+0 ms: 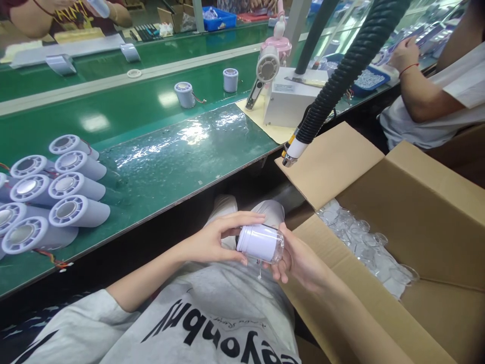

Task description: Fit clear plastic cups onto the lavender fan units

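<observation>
Over my lap I hold a pale lilac cylindrical housing [258, 243] with a transparent plastic cup around its right end. My left hand [217, 238] grips the left end, thumb below and fingers on top. At the right, my right hand [297, 259] closes on the transparent end, with some fingers curled underneath. A small white plug hangs just below the housing. To the left, several similar lilac housings [78, 210] lie on their sides on the green bench, some with coloured wires. An open cardboard box [428, 222] at my right contains several transparent plastic cups [366, 240].
A black corrugated hose [341, 76] comes down between bench and box. Two lilac housings stand on the green conveyor [151, 101]. Beyond them are a grey-white device [291, 101] and a small fan [267, 65]. Co-workers sit opposite and at the right.
</observation>
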The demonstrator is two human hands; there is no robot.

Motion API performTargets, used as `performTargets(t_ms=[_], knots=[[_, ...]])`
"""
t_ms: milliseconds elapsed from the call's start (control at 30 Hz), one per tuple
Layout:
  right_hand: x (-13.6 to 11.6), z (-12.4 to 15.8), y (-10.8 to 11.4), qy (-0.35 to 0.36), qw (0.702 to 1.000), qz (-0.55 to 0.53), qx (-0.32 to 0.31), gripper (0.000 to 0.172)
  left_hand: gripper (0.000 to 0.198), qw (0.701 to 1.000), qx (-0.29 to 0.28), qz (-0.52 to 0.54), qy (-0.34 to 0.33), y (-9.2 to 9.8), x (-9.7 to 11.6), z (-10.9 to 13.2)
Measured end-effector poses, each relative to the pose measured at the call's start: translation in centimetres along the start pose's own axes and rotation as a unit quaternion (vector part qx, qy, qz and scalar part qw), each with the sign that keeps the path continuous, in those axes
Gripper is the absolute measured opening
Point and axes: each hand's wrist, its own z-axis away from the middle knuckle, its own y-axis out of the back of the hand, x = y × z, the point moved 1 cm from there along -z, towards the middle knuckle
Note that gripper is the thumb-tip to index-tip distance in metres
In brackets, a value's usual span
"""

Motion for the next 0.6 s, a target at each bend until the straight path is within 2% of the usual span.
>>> performTargets(t_ms=[100,233,433,600], knots=[[0.0,0.4,-0.2,0.047,0.999,0.014,0.0,0.047,0.075,1.0,0.001,-0.014,0.004,-0.1,0.5,0.1],[-0.1,1.1,-0.4,0.074,0.997,0.037,-0.004,0.043,0.071,0.998,-0.012,-0.06,-0.012,-0.1,1.1,0.2],[-0.2,1.6,-0.5,0.079,0.995,0.053,-0.016,0.04,0.067,0.991,-0.022,-0.116,-0.06,-0.1,1.7,0.4],[-0.1,1.8,-0.8,0.087,0.994,0.057,-0.022,0.04,0.065,0.989,-0.015,-0.134,-0.069,-0.4,2.1,0.6]])
